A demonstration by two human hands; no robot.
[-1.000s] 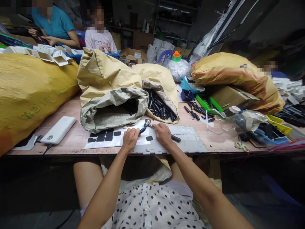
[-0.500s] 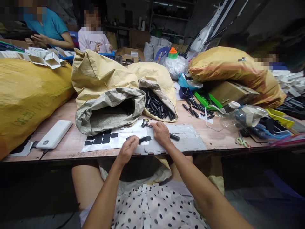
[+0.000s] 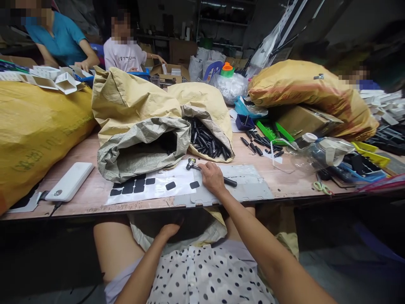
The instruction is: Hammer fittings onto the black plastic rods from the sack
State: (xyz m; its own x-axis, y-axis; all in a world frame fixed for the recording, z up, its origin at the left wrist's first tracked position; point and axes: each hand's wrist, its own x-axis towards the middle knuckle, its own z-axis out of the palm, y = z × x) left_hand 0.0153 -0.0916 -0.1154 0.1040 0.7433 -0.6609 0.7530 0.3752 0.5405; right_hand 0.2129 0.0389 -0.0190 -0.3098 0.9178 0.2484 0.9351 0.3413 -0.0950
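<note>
My right hand point(image 3: 212, 177) is closed round the handle of a small hammer point(image 3: 191, 164), its metal head pointing left over the grey board point(image 3: 249, 185). My left hand point(image 3: 171, 229) is below the table edge, at the mouth of an open sack point(image 3: 215, 232) on my lap. Shadow hides its fingers, so I cannot see whether they hold anything. A white sheet point(image 3: 158, 192) lies flat left of the hammer. On it are several black rounded stickers point(image 3: 139, 185), with one point(image 3: 194, 184) close to the board.
Two tan sacks point(image 3: 136, 93) point(image 3: 202, 93) lie open ahead, the right one spilling black cylindrical parts point(image 3: 209, 141). At left are a white power bank point(image 3: 70, 181) and a full yellow sack point(image 3: 41, 131). Scissors point(image 3: 322, 185) and a clear jug point(image 3: 322, 156) are at right. Two people sit across.
My left hand has gone from above the sheet, where it held a small black part, down to the lap sack. My right hand keeps the hammer in nearly the same place.
</note>
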